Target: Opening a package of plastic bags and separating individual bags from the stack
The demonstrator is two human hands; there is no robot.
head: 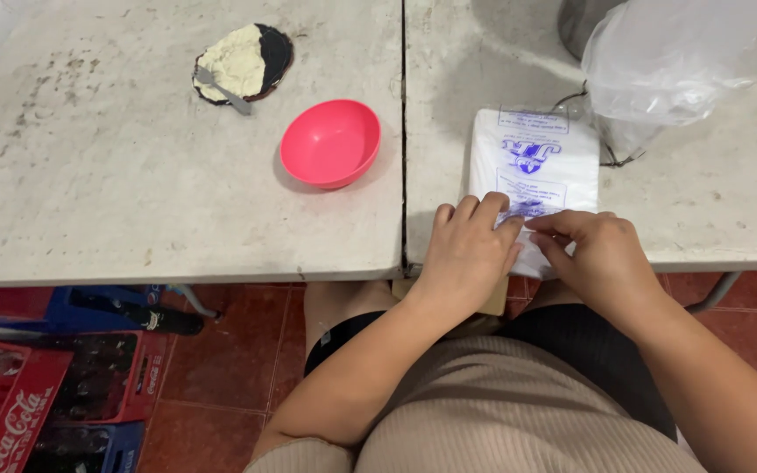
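A flat pack of clear plastic bags (pixel 532 162) with blue print lies on the right grey table, its near end at the table's front edge. Both hands are at that near end. My left hand (pixel 466 254) has its fingers curled on the pack's lower left part. My right hand (pixel 597 254) pinches the thin plastic at the lower edge with thumb and fingertips. The hands nearly touch each other over the pack.
A pink bowl (pixel 331 142) stands on the left table (pixel 133 193) near the gap between tables. Further back sits a dark plate (pixel 243 63) of pale dough with a spoon. A big clear plastic bag (pixel 676 61) bulges at the back right. Red and blue bottle crates (pixel 63 385) stand on the floor at left.
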